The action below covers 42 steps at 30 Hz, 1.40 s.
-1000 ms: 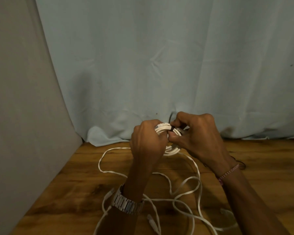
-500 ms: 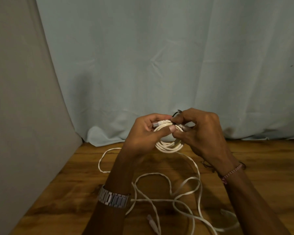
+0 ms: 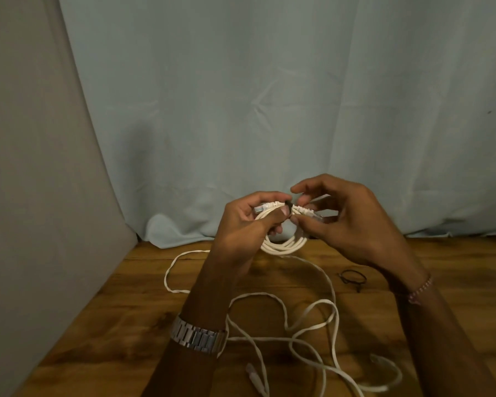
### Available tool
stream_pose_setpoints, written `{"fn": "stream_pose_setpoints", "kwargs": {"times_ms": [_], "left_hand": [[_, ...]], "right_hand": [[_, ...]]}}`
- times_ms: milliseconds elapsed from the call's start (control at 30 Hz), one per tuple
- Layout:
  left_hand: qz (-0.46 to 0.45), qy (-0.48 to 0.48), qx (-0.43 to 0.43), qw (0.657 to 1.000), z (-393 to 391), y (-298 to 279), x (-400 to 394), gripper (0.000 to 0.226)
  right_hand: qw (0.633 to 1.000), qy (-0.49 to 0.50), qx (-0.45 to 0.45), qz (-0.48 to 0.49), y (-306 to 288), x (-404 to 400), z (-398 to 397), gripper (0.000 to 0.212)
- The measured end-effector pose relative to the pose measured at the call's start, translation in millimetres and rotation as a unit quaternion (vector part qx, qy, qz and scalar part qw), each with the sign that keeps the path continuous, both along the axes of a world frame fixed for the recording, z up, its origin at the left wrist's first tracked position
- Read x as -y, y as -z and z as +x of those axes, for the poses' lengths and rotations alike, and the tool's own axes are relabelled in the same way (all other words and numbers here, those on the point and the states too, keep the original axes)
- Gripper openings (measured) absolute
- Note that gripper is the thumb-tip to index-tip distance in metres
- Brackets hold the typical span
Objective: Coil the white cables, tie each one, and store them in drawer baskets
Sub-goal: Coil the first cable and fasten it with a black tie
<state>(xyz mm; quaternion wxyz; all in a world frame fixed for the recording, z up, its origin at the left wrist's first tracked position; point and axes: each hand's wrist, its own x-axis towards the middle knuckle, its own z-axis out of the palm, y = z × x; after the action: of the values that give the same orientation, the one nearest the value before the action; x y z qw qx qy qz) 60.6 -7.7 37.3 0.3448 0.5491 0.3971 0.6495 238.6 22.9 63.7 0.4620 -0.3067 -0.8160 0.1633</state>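
Since half a second ago your hands sit slightly lower and your right fingers have spread off the bundle; a thin black loop tie (image 3: 353, 277) now shows on the wood at right centre, uncovered by your right wrist. Your left hand (image 3: 245, 224), centre frame, palm up, has thumb and fingers clamped on the small coiled white cable bundle (image 3: 284, 244), pinning a dark tie (image 3: 289, 208) wrapped over the top of the coil. Your right hand (image 3: 352, 224) is just beside it, fingers apart, thumb and fingertips touching the cable's clear plug end (image 3: 317, 216). Metal link watch (image 3: 196, 338) on left wrist, beaded bracelet (image 3: 420, 290) on right. Loose white flat cable (image 3: 309, 325) sprawls over the brown wooden floor (image 3: 121, 319), lower frame. Pale blue draped cloth (image 3: 269, 96) behind, grey panel (image 3: 26, 167) at left.
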Motion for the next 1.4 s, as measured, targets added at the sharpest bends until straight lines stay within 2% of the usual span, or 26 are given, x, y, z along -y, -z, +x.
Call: {"fn": "stream_pose_setpoints", "kwargs": {"times_ms": [233,333,533,933,1100,1233,1400], "left_hand": [[0.015,-0.013,-0.048,0.999,4,3,-2,0.019],[0.015,-0.009,-0.059,0.998,4,4,-2,0.023],[0.007,-0.030,-0.114,0.993,5,7,-5,0.016],[0.039,-0.017,-0.213,0.976,9,3,1,0.020],[0.045,-0.024,-0.250,0.967,5,1,2,0.012],[0.028,-0.025,-0.214,0.976,0,-1,1,0.010],[0.010,-0.067,-0.184,0.981,-4,-1,-1,0.018]], "right_hand": [[0.988,0.026,-0.011,0.153,2,-4,-2,0.009],[0.975,0.043,0.000,0.217,5,-8,-1,0.003],[0.973,0.044,-0.013,0.226,9,-11,-7,0.007],[0.963,0.119,-0.084,0.226,12,-13,-11,0.015],[0.975,0.045,-0.075,0.205,8,-11,-6,0.019],[0.978,-0.009,-0.038,0.204,5,-8,-2,0.006],[0.974,-0.031,0.020,0.225,5,-7,-5,0.007]]}}
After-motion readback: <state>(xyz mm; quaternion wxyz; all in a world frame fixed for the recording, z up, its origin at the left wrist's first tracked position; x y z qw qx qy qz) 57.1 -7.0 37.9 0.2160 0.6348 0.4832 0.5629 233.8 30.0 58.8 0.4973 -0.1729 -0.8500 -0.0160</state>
